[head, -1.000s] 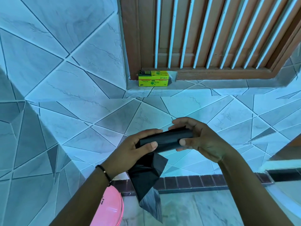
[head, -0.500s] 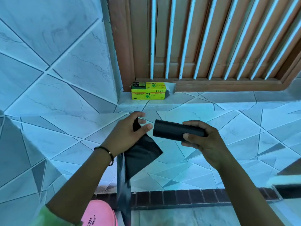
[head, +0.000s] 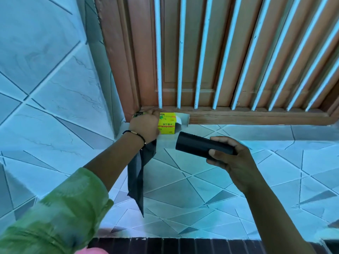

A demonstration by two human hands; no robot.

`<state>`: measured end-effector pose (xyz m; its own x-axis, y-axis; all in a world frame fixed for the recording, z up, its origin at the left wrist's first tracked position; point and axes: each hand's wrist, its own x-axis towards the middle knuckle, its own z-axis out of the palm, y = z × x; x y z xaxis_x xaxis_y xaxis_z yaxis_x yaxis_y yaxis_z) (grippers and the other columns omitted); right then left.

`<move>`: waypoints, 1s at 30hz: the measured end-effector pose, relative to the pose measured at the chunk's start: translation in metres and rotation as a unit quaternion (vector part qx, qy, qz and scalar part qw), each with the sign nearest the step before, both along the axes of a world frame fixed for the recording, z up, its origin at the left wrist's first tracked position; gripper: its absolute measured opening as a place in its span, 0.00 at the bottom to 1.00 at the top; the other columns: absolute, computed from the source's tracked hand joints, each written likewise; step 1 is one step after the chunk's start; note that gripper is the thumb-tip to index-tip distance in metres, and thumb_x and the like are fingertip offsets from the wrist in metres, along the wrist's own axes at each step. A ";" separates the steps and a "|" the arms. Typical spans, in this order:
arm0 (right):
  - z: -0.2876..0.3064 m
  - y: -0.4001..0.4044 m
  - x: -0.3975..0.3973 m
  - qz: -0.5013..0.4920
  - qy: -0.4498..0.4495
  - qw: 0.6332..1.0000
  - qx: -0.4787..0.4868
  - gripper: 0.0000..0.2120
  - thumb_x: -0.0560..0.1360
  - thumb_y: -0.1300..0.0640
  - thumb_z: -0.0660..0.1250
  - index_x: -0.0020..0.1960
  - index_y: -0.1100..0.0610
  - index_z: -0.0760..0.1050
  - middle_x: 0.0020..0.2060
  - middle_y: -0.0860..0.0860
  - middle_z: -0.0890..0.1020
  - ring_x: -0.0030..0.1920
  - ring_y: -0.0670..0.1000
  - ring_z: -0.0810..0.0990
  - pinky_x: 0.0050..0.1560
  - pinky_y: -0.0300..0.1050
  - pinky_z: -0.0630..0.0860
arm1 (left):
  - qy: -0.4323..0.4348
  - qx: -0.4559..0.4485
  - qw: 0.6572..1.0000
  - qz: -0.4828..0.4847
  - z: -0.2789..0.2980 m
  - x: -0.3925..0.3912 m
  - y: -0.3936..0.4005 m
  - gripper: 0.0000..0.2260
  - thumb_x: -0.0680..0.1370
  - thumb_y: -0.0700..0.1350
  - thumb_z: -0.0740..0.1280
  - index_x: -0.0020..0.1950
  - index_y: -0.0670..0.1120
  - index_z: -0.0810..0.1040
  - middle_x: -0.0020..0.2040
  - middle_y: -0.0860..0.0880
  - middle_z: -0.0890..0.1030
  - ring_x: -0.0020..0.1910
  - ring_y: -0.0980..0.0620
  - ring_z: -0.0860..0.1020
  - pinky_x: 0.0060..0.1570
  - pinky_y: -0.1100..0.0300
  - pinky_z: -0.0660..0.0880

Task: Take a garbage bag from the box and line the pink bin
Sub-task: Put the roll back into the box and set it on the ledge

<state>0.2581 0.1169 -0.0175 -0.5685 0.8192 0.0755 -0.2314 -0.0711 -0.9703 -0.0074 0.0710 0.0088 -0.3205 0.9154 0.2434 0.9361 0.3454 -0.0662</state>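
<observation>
Now that the single black plastic garbage bag (head: 140, 173) is torn free of the black cylindrical roll of bags (head: 197, 144), we have carried both hands up toward the window ledge (head: 238, 130). A second ago the two hands sat close together at the middle of the view, the roll between them; half a second ago they had parted, and the yellow cardboard box (head: 167, 124) lay well beyond them. The left hand (head: 145, 125) now rests on the box at 12 o'clock, its fingers folded over the box's left end while the loose bag hangs from beneath the palm toward 6 o'clock. We cannot tell whether the fingers truly grip the box or merely steady it. The right hand (head: 233, 160) is clamped around the roll at 2 o'clock, the roll's free end aimed at the box's open white flap (head: 182, 121), near it but not touching.

We judge that the roll goes back into the box next, the left hand bracing it. Only a sliver of the pink plastic bin (head: 90, 251) shows, at 7 o'clock on the bottom edge; it is not yet lined.
</observation>
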 end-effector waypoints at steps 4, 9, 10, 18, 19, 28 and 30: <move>-0.001 0.005 0.001 0.002 -0.004 1.000 -0.005 0.22 0.55 0.56 0.80 0.48 0.57 0.82 0.44 0.54 0.82 0.43 0.54 0.84 0.42 0.44 0.81 | -0.015 0.001 1.000 0.006 -0.002 -0.002 0.005 0.31 0.72 0.48 0.68 0.71 0.42 0.62 0.67 0.40 0.70 0.61 0.38 0.74 0.54 0.48 0.74; 0.005 0.005 0.006 -0.018 0.029 0.999 -0.012 0.31 0.46 0.49 0.82 0.47 0.56 0.82 0.49 0.56 0.81 0.45 0.54 0.83 0.42 0.44 0.81 | -0.121 0.102 0.987 0.016 -0.004 0.014 -0.020 0.32 0.71 0.49 0.70 0.71 0.45 0.63 0.70 0.43 0.67 0.59 0.38 0.75 0.53 0.46 0.75; 0.006 0.003 0.007 -0.020 0.049 0.998 -0.021 0.30 0.47 0.50 0.82 0.47 0.56 0.82 0.50 0.57 0.80 0.46 0.55 0.83 0.41 0.43 0.81 | -0.159 0.144 0.977 0.013 -0.007 0.020 -0.029 0.31 0.70 0.49 0.71 0.71 0.47 0.64 0.69 0.43 0.68 0.59 0.39 0.75 0.54 0.47 0.75; 0.021 -0.046 0.011 -0.043 0.139 0.989 0.001 0.27 0.49 0.50 0.82 0.46 0.53 0.82 0.47 0.52 0.83 0.48 0.56 0.82 0.40 0.43 0.81 | -0.454 0.280 0.846 -0.003 -0.030 0.070 -0.098 0.21 0.67 0.46 0.75 0.56 0.50 0.71 0.50 0.54 0.79 0.48 0.55 0.77 0.41 0.81 0.66; 0.024 -0.053 0.012 -0.047 0.132 0.990 0.028 0.25 0.50 0.50 0.81 0.46 0.53 0.82 0.45 0.51 0.84 0.46 0.54 0.83 0.41 0.44 0.81 | -0.472 0.278 0.837 0.002 -0.032 0.072 -0.104 0.21 0.67 0.46 0.75 0.55 0.51 0.70 0.49 0.55 0.79 0.47 0.56 0.77 0.41 0.81 0.67; 0.048 -0.139 0.013 -0.119 -0.113 0.939 0.303 0.18 0.63 0.66 0.76 0.49 0.51 0.81 0.46 0.41 0.83 0.47 0.41 0.81 0.47 0.30 0.75 | -0.510 0.263 0.818 0.047 -0.045 0.079 -0.162 0.20 0.68 0.48 0.74 0.56 0.50 0.69 0.45 0.59 0.76 0.43 0.60 0.76 0.36 0.80 0.67; 0.047 -0.155 0.014 -0.142 -0.159 0.908 0.362 0.18 0.64 0.66 0.76 0.50 0.50 0.80 0.45 0.39 0.83 0.48 0.37 0.79 0.47 0.24 0.71 | -0.500 0.261 0.824 0.053 -0.048 0.083 -0.175 0.20 0.69 0.48 0.74 0.56 0.50 0.69 0.45 0.57 0.76 0.44 0.55 0.76 0.36 0.79 0.67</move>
